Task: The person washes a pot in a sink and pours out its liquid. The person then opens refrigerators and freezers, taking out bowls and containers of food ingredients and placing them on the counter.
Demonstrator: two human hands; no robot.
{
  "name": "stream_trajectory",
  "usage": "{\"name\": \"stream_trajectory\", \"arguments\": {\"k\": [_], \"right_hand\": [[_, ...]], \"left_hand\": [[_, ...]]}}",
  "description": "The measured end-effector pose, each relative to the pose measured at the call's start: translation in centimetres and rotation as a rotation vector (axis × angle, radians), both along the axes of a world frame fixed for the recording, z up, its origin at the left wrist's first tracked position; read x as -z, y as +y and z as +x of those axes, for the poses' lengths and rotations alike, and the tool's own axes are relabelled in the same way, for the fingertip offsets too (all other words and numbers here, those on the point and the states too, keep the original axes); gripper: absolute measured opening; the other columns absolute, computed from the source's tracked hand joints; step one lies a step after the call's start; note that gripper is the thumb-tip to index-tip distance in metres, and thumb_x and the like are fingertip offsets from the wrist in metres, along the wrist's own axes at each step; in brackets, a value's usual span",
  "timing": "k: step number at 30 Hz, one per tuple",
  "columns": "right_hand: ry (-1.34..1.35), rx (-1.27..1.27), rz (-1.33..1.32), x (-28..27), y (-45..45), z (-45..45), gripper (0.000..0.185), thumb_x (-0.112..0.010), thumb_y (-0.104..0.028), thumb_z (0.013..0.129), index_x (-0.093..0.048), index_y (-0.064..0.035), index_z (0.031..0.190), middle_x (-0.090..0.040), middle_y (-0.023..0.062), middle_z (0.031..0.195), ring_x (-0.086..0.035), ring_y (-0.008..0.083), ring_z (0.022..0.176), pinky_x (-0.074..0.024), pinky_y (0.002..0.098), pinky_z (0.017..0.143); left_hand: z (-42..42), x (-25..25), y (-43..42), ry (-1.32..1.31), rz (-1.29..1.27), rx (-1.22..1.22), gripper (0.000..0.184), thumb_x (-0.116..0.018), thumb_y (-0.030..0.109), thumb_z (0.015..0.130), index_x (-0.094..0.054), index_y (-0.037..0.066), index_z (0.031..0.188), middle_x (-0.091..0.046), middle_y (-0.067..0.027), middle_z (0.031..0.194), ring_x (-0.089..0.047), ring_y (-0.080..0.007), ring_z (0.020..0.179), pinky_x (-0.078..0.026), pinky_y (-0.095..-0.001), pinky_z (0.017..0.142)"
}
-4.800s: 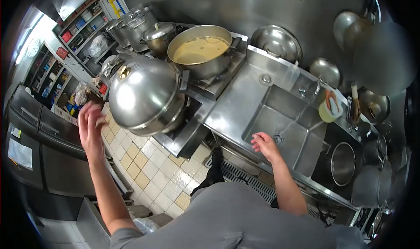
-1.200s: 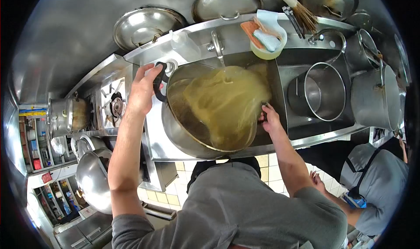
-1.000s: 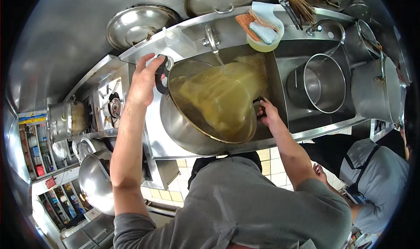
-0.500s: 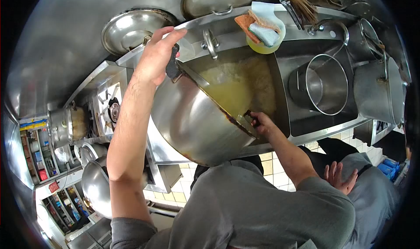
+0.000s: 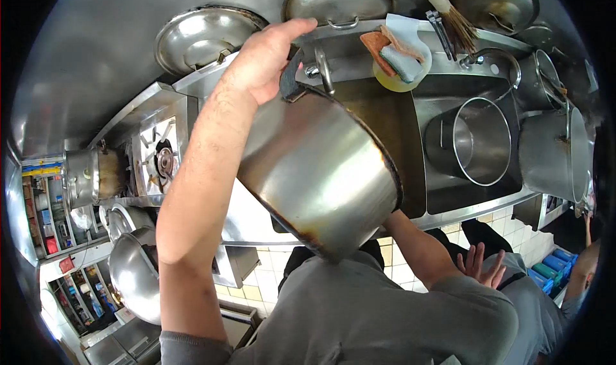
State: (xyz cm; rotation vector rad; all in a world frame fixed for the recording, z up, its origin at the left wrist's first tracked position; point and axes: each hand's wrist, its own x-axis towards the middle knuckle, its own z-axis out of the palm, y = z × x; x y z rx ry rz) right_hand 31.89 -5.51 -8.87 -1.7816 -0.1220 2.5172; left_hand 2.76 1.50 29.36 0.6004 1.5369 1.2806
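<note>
While large metal pot [image 5: 321, 166] is leaning over left basin [image 5: 409, 140], mouth facing far right, left hand [image 5: 263, 60] is gripping dark handle [image 5: 292, 83] at far rim, thumb sticking out, fingers mostly hidden. Right hand: out of sight behind pot, only forearm [image 5: 420, 246] showing; grip cannot be told. Good tilting is likely calling for both ends supported, rim kept above basin. Pot wall: rounded, smooth, gleaming, brown scorching along near edge. Farther off: orange sponge [image 5: 376, 49] sitting in yellowish tub [image 5: 393, 83], bristly brush [image 5: 457, 26] resting to right.

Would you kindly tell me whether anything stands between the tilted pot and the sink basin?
Nothing visible blocks the tilted pot from the sink basin, though the pot hides part of it. The faucet stands near the handle in the left hand.
</note>
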Motion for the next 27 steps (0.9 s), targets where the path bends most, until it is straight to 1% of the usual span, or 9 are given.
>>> {"name": "stream_trajectory", "arguments": {"k": [7, 9, 10, 15, 16, 19, 21, 24, 27], "right_hand": [[0.134, -0.274, 0.296, 4.0, 0.1, 1.5, 0.008, -0.065, -0.011, 0.093, -0.06, -0.0053, 0.097, -0.055, 0.0056, 0.074, -0.047, 0.0154, 0.049, -0.0462, 0.0297, 0.047], [0.136, -0.191, 0.3, 5.1, 0.9, 2.5, 0.008, -0.066, -0.011, 0.093, -0.06, -0.0054, 0.096, -0.055, 0.0057, 0.074, -0.047, 0.0154, 0.049, -0.0462, 0.0298, 0.047], [0.087, 0.141, 0.17, 2.8, 1.1, 2.3, 0.01, -0.069, -0.012, 0.092, -0.062, -0.0057, 0.095, -0.057, 0.0071, 0.075, -0.05, 0.0167, 0.052, -0.0469, 0.0315, 0.047], [0.099, 0.184, 0.341, 8.5, 7.5, 2.7, 0.023, -0.072, -0.021, 0.092, -0.063, -0.005, 0.107, -0.064, 0.0112, 0.087, -0.062, 0.0243, 0.069, -0.0541, 0.0378, 0.058], [0.097, 0.184, 0.353, 6.9, 7.8, 2.3, 0.023, -0.072, -0.021, 0.092, -0.063, -0.005, 0.107, -0.064, 0.0112, 0.087, -0.062, 0.0243, 0.069, -0.0541, 0.0378, 0.058], [0.012, 0.167, 0.485, -0.1, 6.9, 2.0, 0.043, -0.069, -0.029, 0.095, -0.057, -0.001, 0.126, -0.065, 0.0158, 0.112, -0.066, 0.0274, 0.094, -0.0571, 0.0425, 0.078], [-0.289, 0.057, 0.635, -2.8, 5.2, 2.8, 0.065, -0.067, -0.034, 0.097, -0.04, -0.0015, 0.147, -0.05, 0.0176, 0.142, -0.055, 0.0337, 0.124, -0.0508, 0.0499, 0.097], [-0.185, 0.096, 0.793, -8.0, -0.7, 4.9, 0.072, -0.063, -0.036, 0.099, -0.029, -0.0064, 0.155, -0.039, 0.0151, 0.152, -0.043, 0.0306, 0.136, -0.0455, 0.0478, 0.103], [-0.152, 0.05, 0.993, -11.1, -9.2, 7.6, 0.063, -0.064, -0.027, 0.098, -0.035, -0.0068, 0.15, -0.054, 0.0111, 0.131, -0.058, 0.024, 0.115, -0.0535, 0.0402, 0.086]], "left_hand": [[0.6, -1.6, -5.6, -0.162, 0.148, -0.067, 0.039, -0.068, 0.026, 0.093, -0.057, -0.001, 0.118, -0.063, -0.0075, 0.104, -0.057, -0.0163, 0.089, -0.048, -0.0315, 0.081], [0.1, 0.0, -8.9, -0.191, 0.175, -0.129, 0.043, -0.068, 0.024, 0.092, -0.053, -0.001, 0.124, -0.063, -0.0088, 0.105, -0.058, -0.0171, 0.089, -0.049, -0.0324, 0.079], [-0.1, 0.8, -10.3, -0.225, 0.195, -0.207, 0.049, -0.069, 0.021, 0.092, -0.049, -0.002, 0.13, -0.063, -0.01, 0.106, -0.059, -0.0179, 0.089, -0.05, -0.0332, 0.077], [0.1, 1.6, -16.3, -0.194, 0.075, -0.346, 0.063, -0.07, 0.015, 0.09, -0.035, 0.01, 0.143, -0.062, -0.0117, 0.102, -0.061, -0.0199, 0.084, -0.051, -0.0325, 0.063], [0.1, 2.5, -17.4, -0.126, 0.013, -0.339, 0.075, -0.07, 0.012, 0.089, -0.027, 0.011, 0.151, -0.061, -0.0113, 0.102, -0.061, -0.0191, 0.079, -0.051, -0.034, 0.059], [1.5, 6.1, -19.0, -0.107, 0.083, -0.418, 0.067, -0.067, 0.011, 0.091, -0.031, 0.016, 0.147, -0.061, -0.0096, 0.1, -0.06, -0.0167, 0.074, -0.048, -0.032, 0.051], [3.3, 7.8, -20.3, -0.097, 0.125, -0.45, 0.063, -0.066, 0.011, 0.092, -0.031, 0.015, 0.144, -0.06, -0.0083, 0.099, -0.059, -0.015, 0.073, -0.047, -0.0305, 0.05], [6.0, 10.4, -21.5, -0.145, 0.215, -0.525, 0.064, -0.063, 0.009, 0.093, -0.025, 0.015, 0.143, -0.057, -0.0077, 0.102, -0.057, -0.0129, 0.073, -0.047, -0.0284, 0.05], [8.7, 13.8, -22.5, -0.175, 0.31, -0.558, 0.063, -0.063, 0.009, 0.094, -0.025, 0.02, 0.142, -0.06, -0.0096, 0.098, -0.058, -0.0164, 0.074, -0.049, -0.0318, 0.053]]}}
